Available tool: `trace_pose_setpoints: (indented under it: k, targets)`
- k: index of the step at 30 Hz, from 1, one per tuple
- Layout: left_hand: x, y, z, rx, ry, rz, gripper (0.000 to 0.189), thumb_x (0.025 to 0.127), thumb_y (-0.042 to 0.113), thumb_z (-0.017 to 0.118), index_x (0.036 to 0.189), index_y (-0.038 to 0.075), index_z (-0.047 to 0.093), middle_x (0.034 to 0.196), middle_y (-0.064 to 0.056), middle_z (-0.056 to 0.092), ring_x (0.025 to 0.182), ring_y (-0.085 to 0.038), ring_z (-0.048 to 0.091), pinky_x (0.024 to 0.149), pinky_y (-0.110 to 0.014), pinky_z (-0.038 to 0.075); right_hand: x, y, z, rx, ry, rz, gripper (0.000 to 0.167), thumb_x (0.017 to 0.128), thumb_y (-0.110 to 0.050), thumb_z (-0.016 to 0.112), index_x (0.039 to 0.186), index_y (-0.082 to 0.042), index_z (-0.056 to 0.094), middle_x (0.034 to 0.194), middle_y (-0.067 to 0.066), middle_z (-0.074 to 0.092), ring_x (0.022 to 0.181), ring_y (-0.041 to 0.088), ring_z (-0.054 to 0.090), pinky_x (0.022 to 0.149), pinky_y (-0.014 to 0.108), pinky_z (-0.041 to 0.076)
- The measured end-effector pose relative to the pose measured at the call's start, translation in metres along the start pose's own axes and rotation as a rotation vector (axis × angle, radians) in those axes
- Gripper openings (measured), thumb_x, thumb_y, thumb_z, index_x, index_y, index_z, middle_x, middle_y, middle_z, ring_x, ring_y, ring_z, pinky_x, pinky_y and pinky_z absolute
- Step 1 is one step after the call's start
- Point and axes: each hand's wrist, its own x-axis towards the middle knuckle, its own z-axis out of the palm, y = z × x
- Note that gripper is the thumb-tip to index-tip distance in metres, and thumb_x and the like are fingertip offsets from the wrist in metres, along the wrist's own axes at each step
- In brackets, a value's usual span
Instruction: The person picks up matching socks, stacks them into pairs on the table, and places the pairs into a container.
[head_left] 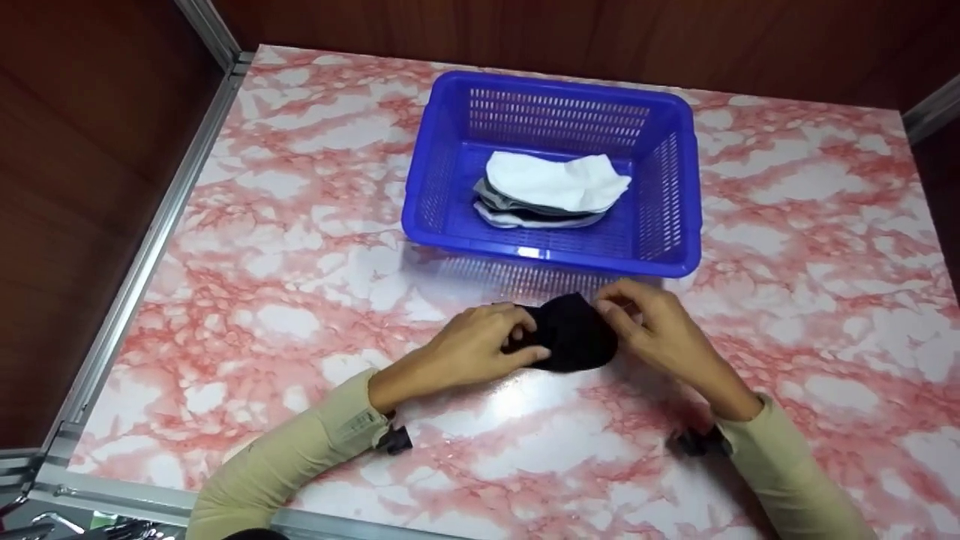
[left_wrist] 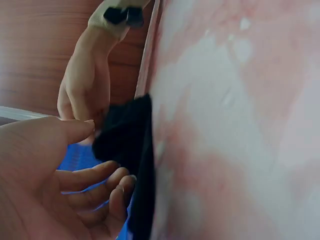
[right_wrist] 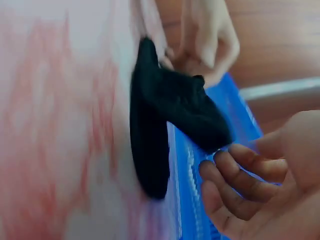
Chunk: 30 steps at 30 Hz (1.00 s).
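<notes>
A black sock lies on the marbled table in front of the basket, folded over on itself. The right hand pinches its raised end at the fingertips; in the right wrist view that flap stands up off the longer part on the table. At the sock's other end is the left hand, its thumb and loosely bent fingers apart. In the left wrist view the left fingertips are right at the sock's dark edge.
Behind the hands stands a blue plastic basket with slotted walls. Inside it is a stack of folded socks, a white one on top and grey and dark ones below. Wood-patterned panels border the table at the back and sides.
</notes>
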Motion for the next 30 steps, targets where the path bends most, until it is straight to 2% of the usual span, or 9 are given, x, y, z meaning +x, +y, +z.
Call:
trace_pose_setpoints:
  k: [3, 7, 10, 16, 19, 24, 26, 27, 30]
  targets:
    - [0.004, 0.003, 0.007, 0.002, 0.001, -0.022, 0.048, 0.099, 0.052, 0.067, 0.123, 0.010, 0.071, 0.111, -0.005, 0.075, 0.100, -0.018, 0.072, 0.089, -0.035, 0.059, 0.007, 0.009, 0.002, -0.003, -0.053, -0.010, 0.022, 0.099, 0.002, 0.066, 0.120, -0.002, 0.071, 0.106, 0.009, 0.076, 0.093, 0.017, 0.068, 0.082, 0.027, 0.057]
    - [0.009, 0.007, 0.016, 0.029, 0.028, -0.042, 0.048, 0.098, 0.054, 0.068, 0.119, 0.011, 0.070, 0.109, -0.005, 0.076, 0.101, -0.020, 0.073, 0.087, -0.037, 0.060, 0.010, 0.016, 0.008, 0.004, -0.137, 0.001, 0.044, 0.095, 0.010, 0.061, 0.138, 0.000, 0.063, 0.126, 0.017, 0.072, 0.109, 0.028, 0.068, 0.095, 0.043, 0.058]
    - [0.012, 0.009, 0.021, 0.059, 0.047, -0.055, 0.045, 0.098, 0.053, 0.068, 0.117, 0.012, 0.069, 0.107, -0.004, 0.076, 0.098, -0.020, 0.073, 0.081, -0.036, 0.061, 0.011, 0.020, 0.009, -0.019, -0.178, 0.003, 0.052, 0.093, 0.013, 0.059, 0.142, -0.003, 0.061, 0.135, 0.018, 0.068, 0.116, 0.030, 0.065, 0.100, 0.052, 0.055]
    - [0.015, 0.009, 0.021, 0.009, 0.034, -0.056, 0.029, 0.101, 0.039, 0.068, 0.113, 0.013, 0.071, 0.104, -0.002, 0.075, 0.094, -0.016, 0.072, 0.076, -0.029, 0.059, 0.009, 0.024, 0.005, -0.059, -0.194, -0.003, 0.039, 0.093, 0.009, 0.065, 0.129, -0.005, 0.070, 0.120, 0.013, 0.072, 0.107, 0.028, 0.064, 0.095, 0.049, 0.054]
    - [0.015, 0.008, 0.018, -0.071, 0.007, -0.045, 0.023, 0.101, 0.033, 0.068, 0.111, 0.012, 0.072, 0.101, -0.003, 0.075, 0.092, -0.014, 0.070, 0.077, -0.025, 0.057, 0.008, 0.021, 0.002, -0.065, -0.167, -0.012, 0.031, 0.094, 0.005, 0.068, 0.122, -0.006, 0.072, 0.116, 0.010, 0.072, 0.104, 0.024, 0.064, 0.093, 0.041, 0.054]
    - [0.015, 0.011, 0.010, -0.270, -0.019, 0.007, 0.019, 0.102, 0.023, 0.069, 0.109, 0.006, 0.072, 0.098, -0.007, 0.075, 0.086, -0.012, 0.069, 0.077, -0.019, 0.057, 0.002, 0.004, -0.001, -0.040, -0.061, -0.001, 0.022, 0.098, -0.004, 0.069, 0.120, -0.004, 0.069, 0.102, 0.007, 0.071, 0.085, 0.014, 0.060, 0.074, 0.026, 0.051]
    - [0.015, 0.013, 0.008, -0.342, -0.045, 0.028, 0.020, 0.102, 0.019, 0.066, 0.117, 0.005, 0.071, 0.104, -0.009, 0.076, 0.092, -0.015, 0.070, 0.081, -0.020, 0.058, -0.003, -0.006, -0.001, -0.024, -0.040, 0.012, 0.023, 0.101, -0.012, 0.068, 0.123, -0.004, 0.067, 0.092, 0.004, 0.068, 0.076, 0.011, 0.057, 0.066, 0.024, 0.049]
    - [0.014, 0.014, 0.008, -0.356, -0.069, 0.039, 0.023, 0.103, 0.015, 0.063, 0.123, 0.006, 0.071, 0.112, -0.010, 0.076, 0.098, -0.016, 0.070, 0.086, -0.021, 0.058, -0.005, -0.011, 0.000, -0.024, -0.044, 0.018, 0.024, 0.102, -0.017, 0.068, 0.124, -0.006, 0.066, 0.088, 0.003, 0.066, 0.072, 0.010, 0.056, 0.063, 0.024, 0.048]
    - [0.012, 0.016, 0.008, -0.327, -0.163, 0.064, 0.041, 0.103, 0.008, 0.053, 0.142, 0.012, 0.064, 0.134, -0.008, 0.069, 0.121, -0.019, 0.065, 0.104, -0.028, 0.055, -0.009, -0.022, 0.001, -0.065, -0.095, 0.025, 0.030, 0.103, -0.031, 0.069, 0.125, -0.011, 0.067, 0.082, -0.002, 0.064, 0.066, 0.008, 0.054, 0.059, 0.025, 0.047]
